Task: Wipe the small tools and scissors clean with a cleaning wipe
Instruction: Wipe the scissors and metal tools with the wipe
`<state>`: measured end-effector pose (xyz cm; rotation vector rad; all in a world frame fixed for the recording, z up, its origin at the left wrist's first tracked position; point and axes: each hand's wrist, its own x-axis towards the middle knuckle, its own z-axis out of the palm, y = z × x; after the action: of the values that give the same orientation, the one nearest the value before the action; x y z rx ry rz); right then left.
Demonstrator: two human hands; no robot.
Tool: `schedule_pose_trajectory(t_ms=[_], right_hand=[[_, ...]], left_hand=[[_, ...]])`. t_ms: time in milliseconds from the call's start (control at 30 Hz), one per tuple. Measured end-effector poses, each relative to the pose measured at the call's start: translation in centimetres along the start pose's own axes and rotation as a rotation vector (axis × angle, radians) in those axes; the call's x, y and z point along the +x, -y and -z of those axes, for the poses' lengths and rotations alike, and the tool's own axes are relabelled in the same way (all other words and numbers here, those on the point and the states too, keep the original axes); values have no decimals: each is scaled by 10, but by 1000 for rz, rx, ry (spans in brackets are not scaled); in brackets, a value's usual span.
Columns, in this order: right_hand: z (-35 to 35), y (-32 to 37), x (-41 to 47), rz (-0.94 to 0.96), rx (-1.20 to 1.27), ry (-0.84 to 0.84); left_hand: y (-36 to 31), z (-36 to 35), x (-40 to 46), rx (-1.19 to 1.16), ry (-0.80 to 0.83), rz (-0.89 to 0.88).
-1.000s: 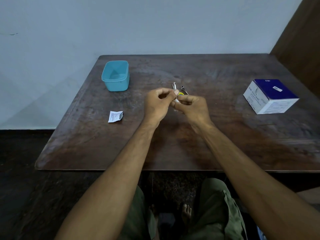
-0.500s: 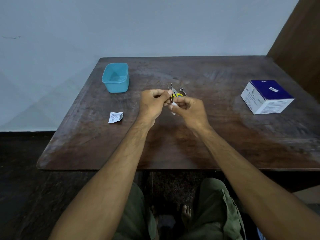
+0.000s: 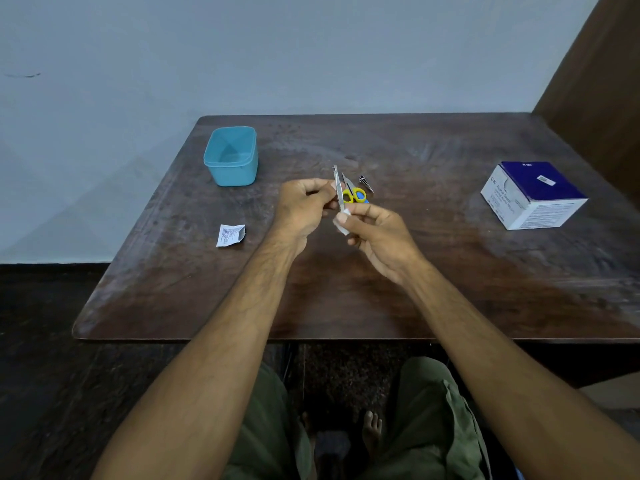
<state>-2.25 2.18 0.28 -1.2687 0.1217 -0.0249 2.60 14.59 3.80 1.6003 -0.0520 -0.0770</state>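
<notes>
The left hand [image 3: 304, 206] pinched the tweezers [image 3: 337, 188], likely stiff, slick and light, mid-shaft, while the right hand [image 3: 377, 233] pinched the soft wipe [image 3: 343, 225].

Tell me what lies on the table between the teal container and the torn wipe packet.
Head view: only bare wooden table separates the teal container from the torn wipe packet.

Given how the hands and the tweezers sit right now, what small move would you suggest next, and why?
Probably slide the wipe, pinched in the right hand, up along the tweezers toward the tip. The left hand holds them upright, the wipe sits at their lower end, and the upper length looks uncovered. The scissors lie on the table.
</notes>
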Motion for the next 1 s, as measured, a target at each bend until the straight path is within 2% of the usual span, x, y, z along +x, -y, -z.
schedule_pose_trajectory(t_ms=[200, 367, 633, 867, 1000], right_hand=[[-4, 5, 2, 62, -155, -59], [0, 3, 0, 30, -95, 11], [-4, 6, 1, 21, -103, -31], [-2, 4, -7, -43, 9, 48], [-5, 3, -7, -4, -34, -33]], left_hand=[[1, -1, -6, 40, 4, 21], [-1, 4, -1, 8, 11, 23], [4, -1, -6, -30, 31, 16], [13, 2, -4, -105, 123, 68], [21, 2, -8, -203, 133, 106]])
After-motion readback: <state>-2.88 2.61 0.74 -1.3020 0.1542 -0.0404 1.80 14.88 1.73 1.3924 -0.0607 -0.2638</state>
